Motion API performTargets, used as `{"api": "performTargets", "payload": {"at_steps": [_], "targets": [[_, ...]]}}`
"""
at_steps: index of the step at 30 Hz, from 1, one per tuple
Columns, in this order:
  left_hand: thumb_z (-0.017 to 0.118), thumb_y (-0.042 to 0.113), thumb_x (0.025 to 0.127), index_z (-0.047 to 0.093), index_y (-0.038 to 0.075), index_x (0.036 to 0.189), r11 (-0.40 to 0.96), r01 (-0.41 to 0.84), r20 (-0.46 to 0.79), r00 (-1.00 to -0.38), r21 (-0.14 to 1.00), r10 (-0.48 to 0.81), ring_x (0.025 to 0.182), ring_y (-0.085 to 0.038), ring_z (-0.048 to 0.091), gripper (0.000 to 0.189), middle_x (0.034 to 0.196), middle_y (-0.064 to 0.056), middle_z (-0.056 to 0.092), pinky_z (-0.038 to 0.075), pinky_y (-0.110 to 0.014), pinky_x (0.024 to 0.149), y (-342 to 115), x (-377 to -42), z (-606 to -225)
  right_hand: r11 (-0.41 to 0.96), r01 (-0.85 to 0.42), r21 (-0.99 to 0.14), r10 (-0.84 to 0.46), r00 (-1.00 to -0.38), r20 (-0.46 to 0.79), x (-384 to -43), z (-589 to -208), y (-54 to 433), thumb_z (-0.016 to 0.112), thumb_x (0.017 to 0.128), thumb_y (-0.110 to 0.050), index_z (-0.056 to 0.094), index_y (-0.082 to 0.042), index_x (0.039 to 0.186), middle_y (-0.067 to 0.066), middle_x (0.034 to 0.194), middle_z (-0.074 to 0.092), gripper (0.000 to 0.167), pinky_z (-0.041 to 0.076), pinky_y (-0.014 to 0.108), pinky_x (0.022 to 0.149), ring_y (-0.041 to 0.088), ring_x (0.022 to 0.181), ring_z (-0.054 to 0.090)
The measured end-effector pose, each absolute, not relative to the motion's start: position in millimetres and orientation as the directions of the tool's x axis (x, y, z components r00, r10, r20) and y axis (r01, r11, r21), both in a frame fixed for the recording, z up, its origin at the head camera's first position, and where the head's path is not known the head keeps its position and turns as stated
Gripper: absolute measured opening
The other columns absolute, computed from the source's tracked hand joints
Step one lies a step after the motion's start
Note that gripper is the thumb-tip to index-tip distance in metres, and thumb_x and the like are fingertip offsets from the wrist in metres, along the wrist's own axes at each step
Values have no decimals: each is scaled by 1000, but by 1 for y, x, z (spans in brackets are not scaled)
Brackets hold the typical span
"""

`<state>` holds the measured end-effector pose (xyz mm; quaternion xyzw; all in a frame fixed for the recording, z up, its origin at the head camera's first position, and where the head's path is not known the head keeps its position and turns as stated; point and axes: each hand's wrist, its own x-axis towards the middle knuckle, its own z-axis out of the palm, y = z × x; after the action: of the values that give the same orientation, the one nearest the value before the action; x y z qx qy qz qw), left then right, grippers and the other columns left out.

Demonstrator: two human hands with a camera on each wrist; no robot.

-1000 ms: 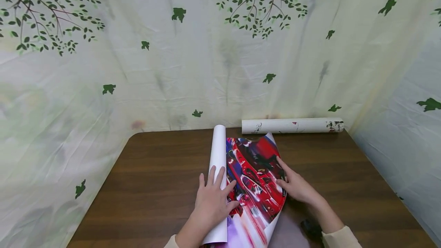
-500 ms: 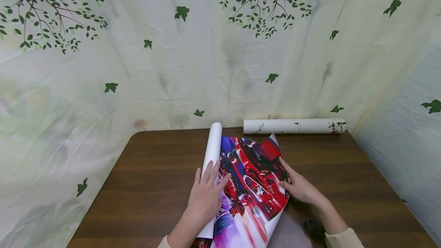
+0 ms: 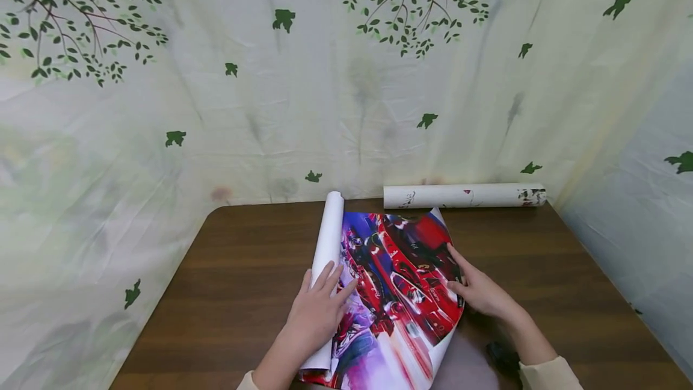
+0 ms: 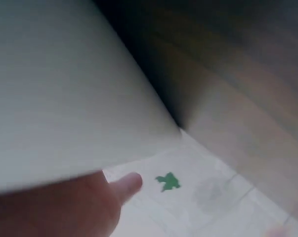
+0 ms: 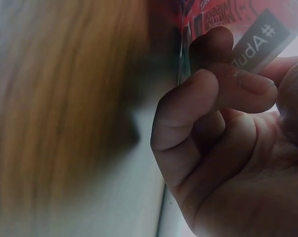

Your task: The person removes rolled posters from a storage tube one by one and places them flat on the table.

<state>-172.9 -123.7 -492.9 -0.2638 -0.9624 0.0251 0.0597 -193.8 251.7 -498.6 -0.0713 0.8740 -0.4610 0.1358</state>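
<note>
A poster (image 3: 400,300) printed with red racing cars lies partly unrolled on the table. Its left side is still wound into a white roll (image 3: 328,233). Fingers spread and fairly straight, my left hand (image 3: 314,318) rests on the lower half of that roll. In the left wrist view the white back of the roll (image 4: 74,94) fills the upper left, above part of the hand. My right hand (image 3: 484,290) holds the poster's right edge, thumb on the printed face. The right wrist view shows its curled fingers (image 5: 183,106) by the printed edge; the exact grip is partly hidden.
Another white rolled sheet (image 3: 465,196) with dark and red marks lies along the table's back edge at right. A dark object (image 3: 502,357) sits near the right wrist. The brown table (image 3: 243,281) meets a leaf-printed cloth (image 3: 357,95) behind.
The roll has shifted left under my left hand, exposing more of the printed face. My right hand has kept its hold on the right edge, drifting slightly right in view.
</note>
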Motion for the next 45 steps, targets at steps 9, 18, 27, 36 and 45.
{"api": "performTargets", "payload": {"at_steps": [9,18,27,36,45], "targets": [[59,65,97,59,30,152,913,407,105,-909,12,404,159,-45,31,65,171,-14,38,29,-74,123,-135,-172,-490,562,16,-827,-242,-953,-183,-190,-497,272,65,105,-18,4,-11,172,40,162,28,91,63,47,96,31,113,69],[76,58,89,54,21,156,955,293,108,-949,-53,297,159,-41,33,79,171,-19,35,30,-72,124,-149,-168,-484,561,46,-826,-240,-946,-216,-192,-496,277,67,105,-18,4,-12,172,41,160,30,92,59,33,78,29,106,66],[87,23,82,55,25,155,927,359,179,-910,-107,373,160,-39,30,80,172,-13,36,33,-68,124,-164,-163,-488,589,22,-808,-241,-950,-201,-191,-494,283,66,105,-19,2,-10,171,41,164,24,93,54,59,108,48,132,56],[85,29,85,66,29,143,957,266,163,-945,-116,283,154,-45,38,61,168,-17,40,38,-73,118,-182,-166,-490,563,-9,-826,-276,-945,-178,-183,-497,303,65,104,-12,-2,-6,170,42,168,7,95,38,72,117,63,150,27],[84,44,86,56,28,153,986,137,184,-971,-94,152,138,-51,50,74,155,-31,45,43,-77,110,-202,-173,-488,513,-75,-855,-372,-917,-143,-182,-499,314,64,105,-12,-2,-4,170,39,172,-2,93,24,80,118,68,153,4]]}}
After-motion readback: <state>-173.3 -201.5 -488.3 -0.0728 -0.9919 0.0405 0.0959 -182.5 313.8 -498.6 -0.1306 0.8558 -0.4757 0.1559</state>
